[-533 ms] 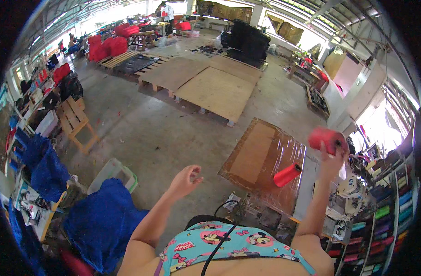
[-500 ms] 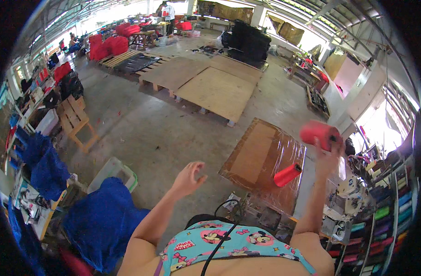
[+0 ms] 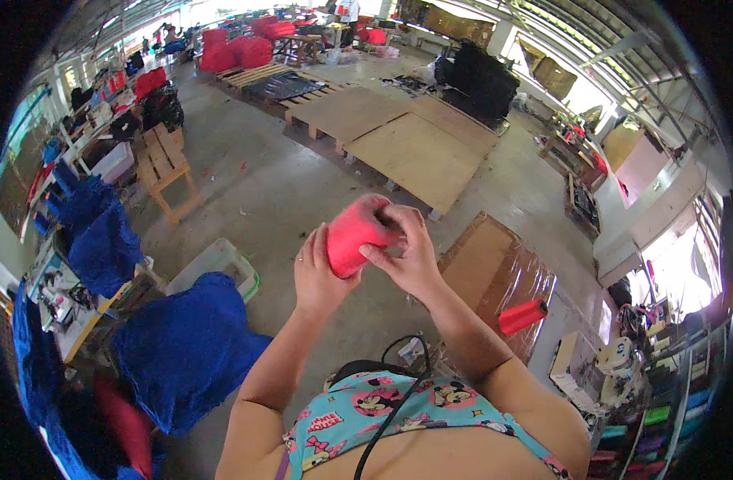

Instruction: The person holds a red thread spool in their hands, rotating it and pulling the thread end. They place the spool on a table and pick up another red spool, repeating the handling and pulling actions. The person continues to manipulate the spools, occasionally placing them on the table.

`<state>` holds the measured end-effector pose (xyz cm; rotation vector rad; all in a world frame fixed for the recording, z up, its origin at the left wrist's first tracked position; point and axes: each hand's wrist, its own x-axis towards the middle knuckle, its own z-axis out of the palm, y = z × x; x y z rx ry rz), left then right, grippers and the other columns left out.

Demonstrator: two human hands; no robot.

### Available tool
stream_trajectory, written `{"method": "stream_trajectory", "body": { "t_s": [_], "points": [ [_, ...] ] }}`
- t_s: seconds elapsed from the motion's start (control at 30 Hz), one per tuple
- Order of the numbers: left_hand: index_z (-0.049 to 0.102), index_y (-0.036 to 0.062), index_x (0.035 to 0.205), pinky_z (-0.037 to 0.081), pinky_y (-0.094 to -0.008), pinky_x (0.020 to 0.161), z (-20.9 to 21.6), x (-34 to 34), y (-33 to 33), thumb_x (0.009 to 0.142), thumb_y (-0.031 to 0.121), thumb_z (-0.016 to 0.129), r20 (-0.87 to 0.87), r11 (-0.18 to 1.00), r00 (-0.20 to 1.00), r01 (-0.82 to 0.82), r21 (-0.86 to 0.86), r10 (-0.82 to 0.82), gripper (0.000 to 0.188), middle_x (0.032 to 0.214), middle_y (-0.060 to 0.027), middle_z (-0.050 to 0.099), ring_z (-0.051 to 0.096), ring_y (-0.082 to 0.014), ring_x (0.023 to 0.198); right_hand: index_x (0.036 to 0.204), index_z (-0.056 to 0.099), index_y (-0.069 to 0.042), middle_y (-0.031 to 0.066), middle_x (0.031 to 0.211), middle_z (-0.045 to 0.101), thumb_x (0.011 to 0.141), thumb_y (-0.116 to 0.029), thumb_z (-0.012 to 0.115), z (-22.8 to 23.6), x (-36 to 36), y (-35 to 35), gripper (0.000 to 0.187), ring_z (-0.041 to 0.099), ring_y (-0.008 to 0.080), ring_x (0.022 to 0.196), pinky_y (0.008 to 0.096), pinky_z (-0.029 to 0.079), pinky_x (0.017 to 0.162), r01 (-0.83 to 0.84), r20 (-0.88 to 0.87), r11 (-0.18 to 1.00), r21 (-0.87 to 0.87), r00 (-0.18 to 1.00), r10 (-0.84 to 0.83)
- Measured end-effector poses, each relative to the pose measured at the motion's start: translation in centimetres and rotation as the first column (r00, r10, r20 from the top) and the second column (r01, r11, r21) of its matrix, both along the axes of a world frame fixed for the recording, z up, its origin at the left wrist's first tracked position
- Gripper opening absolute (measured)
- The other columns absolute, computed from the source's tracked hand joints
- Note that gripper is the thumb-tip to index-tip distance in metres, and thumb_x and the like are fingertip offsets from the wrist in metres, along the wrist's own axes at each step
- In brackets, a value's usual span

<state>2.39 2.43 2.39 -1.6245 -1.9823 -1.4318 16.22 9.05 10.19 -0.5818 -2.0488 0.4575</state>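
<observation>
A large red spool of thread (image 3: 353, 238) is held up in front of my chest, tilted, with its dark core end toward the right. My left hand (image 3: 318, 280) is wrapped round its lower left side. At the core end, my right hand (image 3: 413, 254) grips the spool, thumb on the red thread and fingers over the dark opening. Another, slimmer red thread spool (image 3: 522, 318) lies on its side to the right, on a brown board (image 3: 474, 276) partly covered in clear plastic, apart from both hands.
Blue fabric (image 3: 194, 344) is heaped at the lower left, beside a clear plastic bin (image 3: 222, 268). A wooden stool (image 3: 166, 164) stands farther left. Low plywood platforms (image 3: 418, 156) lie ahead. At the lower right are a sewing machine (image 3: 614, 356) and a rack of coloured spools (image 3: 662, 416).
My right hand has brought the large red spool leftward from over the board's right side to my front. My left hand, empty before, has closed on it. The view has shifted slightly left.
</observation>
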Motion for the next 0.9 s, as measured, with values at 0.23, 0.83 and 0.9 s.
{"method": "stream_trajectory", "body": {
  "t_s": [0.23,0.83,0.9],
  "points": [
    [0.034,0.0019,0.126,0.041,-0.0381,0.091,1.9,-0.3,-2.5,0.053,0.026,0.078,0.404,0.919,0.836,0.393,0.032,-0.371,0.088,0.118,-0.0168,0.048,0.049,-0.0312,0.109,0.132,0.028,-0.007,0.0127,0.113,0.050,0.062,-0.022,0.079,0.8,-2.7,0.2,0.089,0.049,0.0220,0.106,0.0359,0.043,0.087,-0.215,-0.192,0.949,-0.232,0.966,0.172],
    [0.035,0.0021,0.126,0.045,-0.0362,0.088,1.0,-1.5,-1.0,0.065,0.030,0.075,0.912,0.407,-0.314,0.821,0.400,-0.263,0.078,0.116,-0.0103,0.051,0.054,-0.0211,0.103,0.116,0.044,-0.007,0.0104,0.107,0.055,0.070,-0.021,0.069,-1.0,-2.2,3.6,0.054,0.056,0.0221,0.092,0.0373,0.048,0.079,-0.577,-0.555,0.391,-0.717,0.812,0.180],
    [0.034,0.0027,0.127,0.045,-0.0367,0.088,1.5,-1.3,-0.9,0.066,0.028,0.075,0.943,0.447,-0.196,0.842,0.302,-0.268,0.078,0.116,-0.0100,0.052,0.055,-0.0214,0.102,0.112,0.046,-0.007,0.0087,0.104,0.055,0.069,-0.020,0.071,-1.5,-1.9,3.4,0.052,0.056,0.0206,0.091,0.0361,0.048,0.078,-0.546,-0.551,0.331,-0.770,0.830,0.086]
  ]
}}
